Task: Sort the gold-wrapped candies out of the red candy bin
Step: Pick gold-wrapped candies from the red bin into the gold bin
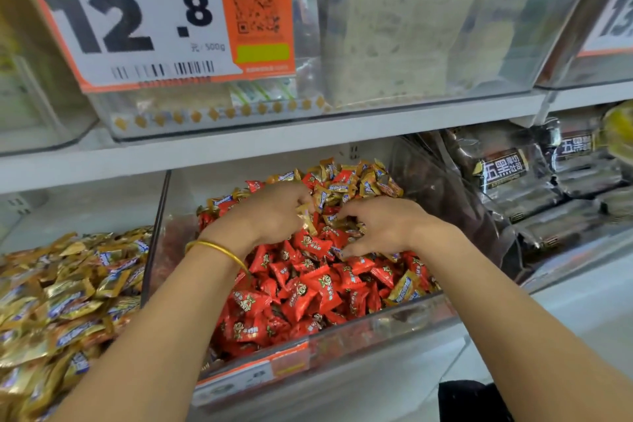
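A clear bin (342,336) on the lower shelf holds a heap of red-wrapped candies (308,288). Gold-wrapped candies (356,181) lie mixed in at the back of the heap, and one gold candy (404,288) sits near the front right. My left hand (270,212), with a gold bangle on its wrist, is curled over the middle of the heap and holds gold candies (306,217) in its fingers. My right hand (380,223) is beside it, fingers curled down into the candies; what it grips is hidden.
To the left, a neighbouring bin (152,233) is full of gold-wrapped candies (68,295). Dark packaged goods (520,188) fill the bin on the right. Above, a shelf (274,144) carries clear bins and a price sign (137,17) reading 12.8.
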### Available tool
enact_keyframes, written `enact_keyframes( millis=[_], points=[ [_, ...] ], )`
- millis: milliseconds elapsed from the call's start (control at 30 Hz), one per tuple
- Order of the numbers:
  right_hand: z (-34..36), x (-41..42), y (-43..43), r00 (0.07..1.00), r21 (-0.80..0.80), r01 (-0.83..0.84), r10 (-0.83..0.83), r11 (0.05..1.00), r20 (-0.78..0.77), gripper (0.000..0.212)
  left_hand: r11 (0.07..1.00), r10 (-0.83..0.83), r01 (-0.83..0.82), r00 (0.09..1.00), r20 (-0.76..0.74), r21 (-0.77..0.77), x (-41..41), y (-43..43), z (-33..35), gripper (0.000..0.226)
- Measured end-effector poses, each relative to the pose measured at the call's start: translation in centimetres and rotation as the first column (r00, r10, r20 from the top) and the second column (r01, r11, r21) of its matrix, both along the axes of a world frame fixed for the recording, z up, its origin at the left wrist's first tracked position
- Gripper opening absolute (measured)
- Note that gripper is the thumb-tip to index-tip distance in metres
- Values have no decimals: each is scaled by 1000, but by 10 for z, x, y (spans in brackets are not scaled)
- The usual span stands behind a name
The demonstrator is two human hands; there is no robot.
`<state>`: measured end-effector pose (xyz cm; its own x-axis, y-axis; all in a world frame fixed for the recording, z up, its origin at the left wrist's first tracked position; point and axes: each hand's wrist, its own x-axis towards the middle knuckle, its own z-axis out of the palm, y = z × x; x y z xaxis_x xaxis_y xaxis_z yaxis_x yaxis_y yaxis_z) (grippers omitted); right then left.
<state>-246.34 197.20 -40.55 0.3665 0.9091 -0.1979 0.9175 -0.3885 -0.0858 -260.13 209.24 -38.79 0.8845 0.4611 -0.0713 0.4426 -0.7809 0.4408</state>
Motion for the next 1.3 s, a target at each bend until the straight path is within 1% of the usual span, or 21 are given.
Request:
enact_keyframes(
  millis=[67, 133, 200, 267, 333, 433, 533, 567, 633, 700, 767, 833, 933, 1000, 1100, 1167, 1200, 1300],
  points=[
    [2, -3, 0, 1000, -33, -6, 7, 999, 26, 62, 999, -17, 18, 999, 39, -34, 1, -2, -4, 32],
    [1, -6, 2, 997, -86, 29, -23, 996, 68, 64, 999, -34, 36, 998, 50, -41, 2, -5, -5, 39],
    [0, -8, 5, 992, -132, 58, -43, 990, 115, 69, 999, -37, 37, 999, 28, 9, 5, -7, -8, 42],
    [-1, -10, 6, 989, -130, 46, -27, 990, 144, 66, 996, -35, 36, 999, -13, 86, 8, -10, -12, 33],
    [0, -11, 6, 990, -91, 12, 1, 996, 140, 57, 986, -64, 78, 993, -96, 148, 11, -14, -15, 24],
    [1, -11, 5, 993, -39, -28, 32, 999, 115, 51, 975, -100, 142, 968, -232, 173, 13, -17, -15, 47],
    [0, -1, 0, 998, 31, -37, 35, 999, 44, 48, 973, -117, 161, 961, -249, 164, 13, -18, -14, 53],
    [0, 3, -3, 999, 79, -24, 26, 997, -22, 46, 978, -120, 157, 963, -243, 141, 14, -19, -14, 55],
    [1, 10, -9, 976, 219, 46, 4, 975, -220, 42, 990, -113, 129, 968, -224, 60, 14, -20, -14, 63],
    [3, 14, -15, 905, 356, 144, 22, 923, -425, 36, 995, -102, 100, 975, -199, -15, 14, -21, -14, 62],
    [4, 17, -19, 824, 432, 248, 45, 867, -564, 31, 996, -84, 77, 981, -177, -50, 13, -22, -14, 58],
    [5, 19, -21, 713, 424, 368, 41, 828, -700, 30, 996, -73, 64, 983, -166, -58, 12, -24, -14, 57],
    [6, 20, -25, 509, 328, 522, 21, 787, -860, 38, 998, -61, 57, 983, -173, -26, 12, -27, -15, 52],
    [7, 18, -26, 406, 275, 588, 17, 760, -914, 35, 998, -52, 48, 987, -154, -31, 13, -27, -14, 47],
    [11, 15, -26, 289, 214, 682, 12, 699, -957, 19, 999, -41, 39, 995, -95, -27, 12, -26, -12, 41],
    [13, 15, -27, 189, 163, 707, 38, 689, -981, 9, 999, -41, 41, 997, -68, -2, 11, -24, -11, 38],
    [14, 16, -28, 110, 124, 711, 66, 693, -992, 8, 999, -39, 39, 998, -54, 1, 11, -24, -12, 36],
    [15, 19, -32, -202, -60, 699, 117, 712, -972, 20, 999, -48, 47, 999, -26, -12, 10, -22, -13, 31]
  ],
)
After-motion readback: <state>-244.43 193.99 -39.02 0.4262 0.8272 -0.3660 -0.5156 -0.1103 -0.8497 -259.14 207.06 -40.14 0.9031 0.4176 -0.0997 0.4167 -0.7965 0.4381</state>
